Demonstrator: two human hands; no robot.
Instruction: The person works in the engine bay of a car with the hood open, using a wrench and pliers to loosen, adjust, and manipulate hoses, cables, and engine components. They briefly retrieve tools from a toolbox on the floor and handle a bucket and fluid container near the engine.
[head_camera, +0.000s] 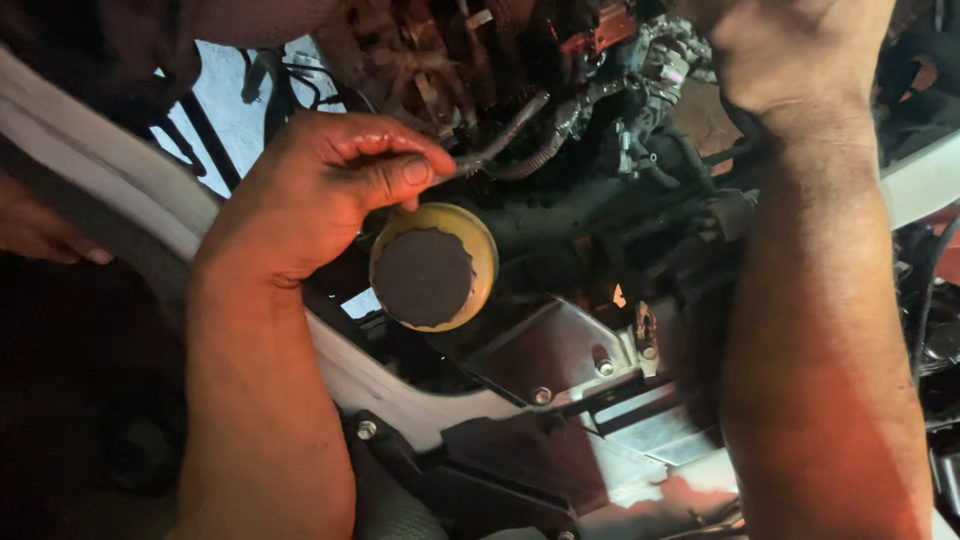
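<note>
I am looking into a car's engine bay. My left hand (325, 185) is closed, thumb pressed on a thin dark tool or hose end (500, 140) that runs up to the right into the engine. Just below the hand sits a round yellow-rimmed cap with a dark centre (432, 267). My right hand (790, 50) reaches up at the top right, its fingers cut off by the frame edge; what it touches is hidden. Its forearm runs down the right side.
Corrugated hoses and wiring (640, 70) crowd the top centre. A metal bracket with bolts (560, 360) lies below the cap, along the white body edge (390, 390). Another person's fingers (40, 235) show at the far left.
</note>
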